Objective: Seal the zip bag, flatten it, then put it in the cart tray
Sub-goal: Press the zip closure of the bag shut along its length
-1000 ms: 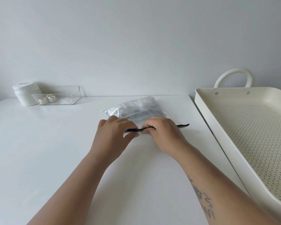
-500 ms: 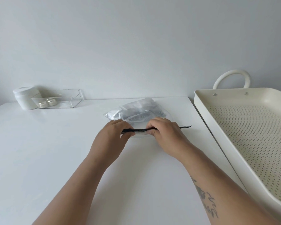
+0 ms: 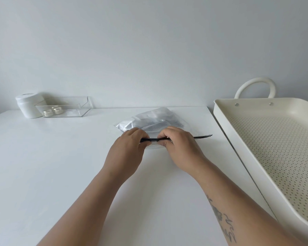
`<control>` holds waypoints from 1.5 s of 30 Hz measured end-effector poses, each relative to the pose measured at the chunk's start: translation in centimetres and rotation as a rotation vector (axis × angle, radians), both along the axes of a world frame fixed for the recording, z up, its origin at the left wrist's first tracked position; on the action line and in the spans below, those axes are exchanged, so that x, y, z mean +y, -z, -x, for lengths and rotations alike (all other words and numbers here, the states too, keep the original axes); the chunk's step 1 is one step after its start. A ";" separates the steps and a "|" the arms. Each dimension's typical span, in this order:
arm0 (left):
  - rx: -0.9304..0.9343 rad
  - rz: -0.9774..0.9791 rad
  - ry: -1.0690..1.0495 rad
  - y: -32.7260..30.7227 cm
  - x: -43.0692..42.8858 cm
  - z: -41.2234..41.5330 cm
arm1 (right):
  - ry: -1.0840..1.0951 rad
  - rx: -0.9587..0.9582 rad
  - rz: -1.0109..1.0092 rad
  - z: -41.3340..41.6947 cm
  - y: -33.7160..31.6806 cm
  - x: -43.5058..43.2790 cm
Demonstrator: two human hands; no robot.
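Note:
A clear zip bag (image 3: 149, 120) with a black zip strip (image 3: 204, 136) lies on the white table (image 3: 52, 166), its mouth toward me. My left hand (image 3: 126, 151) pinches the strip near its left end. My right hand (image 3: 181, 148) pinches the same strip just to the right, thumb under and fingers over. The strip's right end sticks out past my right hand. The bag's body bulges behind my fingers with pale contents I cannot make out. The cream cart tray (image 3: 220, 112) with a perforated floor stands at the right, beside the table.
At the table's back left stand a white jar (image 3: 28, 105) and a clear plastic bin (image 3: 68, 107) holding two small pots. The cart tray has a looped handle (image 3: 256, 86) at its far end. A plain wall rises behind.
Both hands have stayed on the zip strip with only small shifts. The gap between them along the strip has widened a little compared with one second ago.

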State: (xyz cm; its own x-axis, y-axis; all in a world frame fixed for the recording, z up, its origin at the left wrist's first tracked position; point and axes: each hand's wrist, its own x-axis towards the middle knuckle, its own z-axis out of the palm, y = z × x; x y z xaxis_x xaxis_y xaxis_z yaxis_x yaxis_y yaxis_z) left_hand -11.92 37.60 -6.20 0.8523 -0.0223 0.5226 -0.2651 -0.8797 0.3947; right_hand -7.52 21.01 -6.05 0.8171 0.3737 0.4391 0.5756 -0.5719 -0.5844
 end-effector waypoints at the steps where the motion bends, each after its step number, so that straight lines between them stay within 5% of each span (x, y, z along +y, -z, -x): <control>1: -0.001 0.061 0.007 0.0 0.2 0.0 | 0.000 0.009 -0.021 0.0 0.0 -0.1; 7: 0.027 0.279 -0.006 0.1 1.7 0.6 | 0.006 0.103 -0.111 -0.4 0.4 -0.8; 18: 0.085 0.366 -0.021 0.7 1.5 0.3 | -0.073 0.125 -0.243 -0.4 0.0 -0.1; 28: 0.057 0.252 0.002 1.4 1.9 -0.5 | -0.007 0.212 -0.541 -0.6 -1.2 -1.2; 45: 0.048 0.574 0.135 0.2 0.8 0.2 | -0.087 0.204 -0.299 -1.2 0.1 -1.4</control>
State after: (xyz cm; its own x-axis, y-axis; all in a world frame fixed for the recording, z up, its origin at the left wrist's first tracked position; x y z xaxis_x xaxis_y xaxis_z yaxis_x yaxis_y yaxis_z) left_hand -12.17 38.43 -6.38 0.8844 0.1433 0.4442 -0.3298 -0.4816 0.8120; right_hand -6.37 19.60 -6.14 0.8699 0.3252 0.3707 0.4690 -0.3129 -0.8259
